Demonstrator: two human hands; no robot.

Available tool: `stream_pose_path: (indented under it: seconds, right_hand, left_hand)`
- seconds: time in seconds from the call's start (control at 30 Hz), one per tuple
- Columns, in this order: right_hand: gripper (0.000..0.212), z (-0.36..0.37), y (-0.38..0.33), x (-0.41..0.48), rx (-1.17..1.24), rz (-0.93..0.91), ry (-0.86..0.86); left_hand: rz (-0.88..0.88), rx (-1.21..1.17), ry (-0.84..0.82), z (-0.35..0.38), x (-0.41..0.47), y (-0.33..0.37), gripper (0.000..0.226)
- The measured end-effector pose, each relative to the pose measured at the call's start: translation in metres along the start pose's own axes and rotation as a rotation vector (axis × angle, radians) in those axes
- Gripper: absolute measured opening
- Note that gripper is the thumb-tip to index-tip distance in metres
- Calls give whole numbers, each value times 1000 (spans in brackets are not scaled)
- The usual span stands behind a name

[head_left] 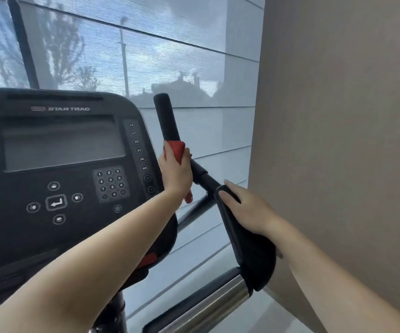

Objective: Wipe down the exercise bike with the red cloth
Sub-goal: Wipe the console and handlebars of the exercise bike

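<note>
The exercise bike's black console (57,169) with its screen and keypad fills the left. To its right a black upright handlebar (166,116) rises. My left hand (176,174) is wrapped around that bar with the red cloth (177,150) pressed between palm and bar; a corner of the cloth also shows below my wrist. My right hand (247,207) rests on top of the black padded armrest (247,248), fingers laid flat over its upper end, not closed around it.
A beige wall (338,140) stands close on the right, just beside the armrest. A window with a translucent blind (146,44) lies ahead. A chrome-and-black side bar (213,304) runs low below the armrest. The bike's post (117,313) is at the bottom.
</note>
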State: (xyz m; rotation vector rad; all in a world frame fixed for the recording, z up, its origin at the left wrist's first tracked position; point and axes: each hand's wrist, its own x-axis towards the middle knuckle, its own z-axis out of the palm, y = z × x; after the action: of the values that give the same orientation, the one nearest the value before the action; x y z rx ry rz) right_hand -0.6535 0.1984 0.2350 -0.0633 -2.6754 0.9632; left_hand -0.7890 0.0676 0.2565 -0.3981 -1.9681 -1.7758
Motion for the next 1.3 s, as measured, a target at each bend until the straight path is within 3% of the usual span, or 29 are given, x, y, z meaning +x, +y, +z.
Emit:
stream_pose_path:
  seconds: [0.1, 0.27, 0.47, 0.6, 0.8, 0.97, 1.13, 1.3]
  right_hand:
    - [57, -1, 0, -3, 1, 23, -3]
    - [54, 1, 3, -7, 47, 29, 9]
    - [55, -1, 2, -8, 60, 17, 6]
    - [55, -3, 2, -12, 84, 12, 0]
    - [56, 2, 9, -12, 88, -16, 27]
    - [55, 2, 10, -6, 66, -54, 43]
    - [45, -1, 8, -3, 90, -70, 64]
    - [50, -1, 9, -9, 108, -65, 36]
  left_hand:
    - [-36, -32, -16, 1, 0, 1, 52]
    - [-143, -205, 135, 4, 28, 9, 46]
    - [-6, -50, 80, 8, 5, 10, 57]
    - [-77, -106, 4, 1, -3, 9, 34]
    - [31, -201, 187, -11, 40, 36, 18]
    - [147, -70, 229, -7, 74, 47, 20]
    - [106, 3, 141, 0, 46, 13, 20]
    - [-15, -45, 24, -14, 21, -8, 9]
